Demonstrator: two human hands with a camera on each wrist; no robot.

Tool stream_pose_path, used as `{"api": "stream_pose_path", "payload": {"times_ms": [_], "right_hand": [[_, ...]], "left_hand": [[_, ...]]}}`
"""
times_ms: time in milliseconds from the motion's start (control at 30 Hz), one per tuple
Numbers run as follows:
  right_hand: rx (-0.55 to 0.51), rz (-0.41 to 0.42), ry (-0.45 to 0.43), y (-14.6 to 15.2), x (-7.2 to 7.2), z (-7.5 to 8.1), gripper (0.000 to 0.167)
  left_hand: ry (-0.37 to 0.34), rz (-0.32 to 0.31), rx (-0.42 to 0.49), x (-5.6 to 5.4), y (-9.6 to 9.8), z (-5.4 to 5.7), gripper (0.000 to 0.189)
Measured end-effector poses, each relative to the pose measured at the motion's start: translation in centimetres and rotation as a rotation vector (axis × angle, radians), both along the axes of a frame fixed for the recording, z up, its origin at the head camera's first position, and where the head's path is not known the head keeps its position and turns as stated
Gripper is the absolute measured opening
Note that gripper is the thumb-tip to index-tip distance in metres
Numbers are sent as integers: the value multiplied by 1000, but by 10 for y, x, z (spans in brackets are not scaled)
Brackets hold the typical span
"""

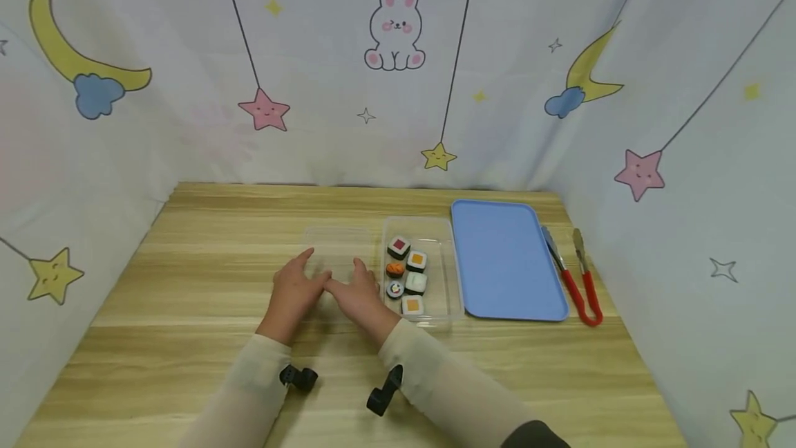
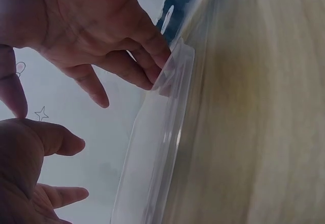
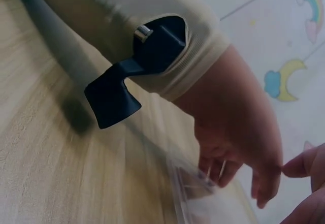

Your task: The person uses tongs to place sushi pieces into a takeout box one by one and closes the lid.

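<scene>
Both hands are over a shallow clear plastic lid (image 1: 338,235), standing just left of a clear box of toy sushi. My left hand (image 1: 297,290) is at the lid's left side, its lower fingers (image 3: 218,170) reaching its rim. On the other side, my right hand (image 1: 362,297) has its fingertips (image 2: 161,56) against the lid's raised wall. The thumbs meet in the middle, and the index fingers stretch forward. Both hands look loosely spread. In the clear box (image 1: 457,275) sit several sushi pieces, among them an orange-topped one (image 1: 394,269) and a white-topped one (image 1: 416,283).
A blue tray (image 1: 513,261) lies right of the sushi box. Beyond it are red-handled tongs (image 1: 587,296), their arms spread. A patterned cloth (image 1: 323,144) stands around the back and sides of the wooden table (image 1: 205,261). Black camera mounts (image 1: 387,389) sit on both sleeves.
</scene>
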State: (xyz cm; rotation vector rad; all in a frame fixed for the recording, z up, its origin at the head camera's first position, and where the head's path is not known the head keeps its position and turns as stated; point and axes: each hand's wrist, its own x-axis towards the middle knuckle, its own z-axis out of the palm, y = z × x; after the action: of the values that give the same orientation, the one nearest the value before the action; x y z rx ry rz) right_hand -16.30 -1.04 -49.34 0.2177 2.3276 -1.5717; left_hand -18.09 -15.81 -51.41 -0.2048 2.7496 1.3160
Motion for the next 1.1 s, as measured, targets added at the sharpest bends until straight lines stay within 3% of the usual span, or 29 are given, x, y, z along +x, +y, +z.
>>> {"api": "stream_pose_path", "payload": {"times_ms": [367, 600, 767, 1100], "right_hand": [[-151, -7, -4, 4, 3, 16, 81], [-250, 61, 2, 18, 3, 43, 77], [-295, 63, 39, 31, -3, 57, 75], [-412, 45, 105, 73, -16, 78, 67]], "left_hand": [[23, 74, 4, 8, -9, 12, 66], [65, 106, 41, 14, -17, 37, 67], [77, 102, 99, 17, -17, 56, 66], [137, 92, 175, 11, -5, 77, 56]]}}
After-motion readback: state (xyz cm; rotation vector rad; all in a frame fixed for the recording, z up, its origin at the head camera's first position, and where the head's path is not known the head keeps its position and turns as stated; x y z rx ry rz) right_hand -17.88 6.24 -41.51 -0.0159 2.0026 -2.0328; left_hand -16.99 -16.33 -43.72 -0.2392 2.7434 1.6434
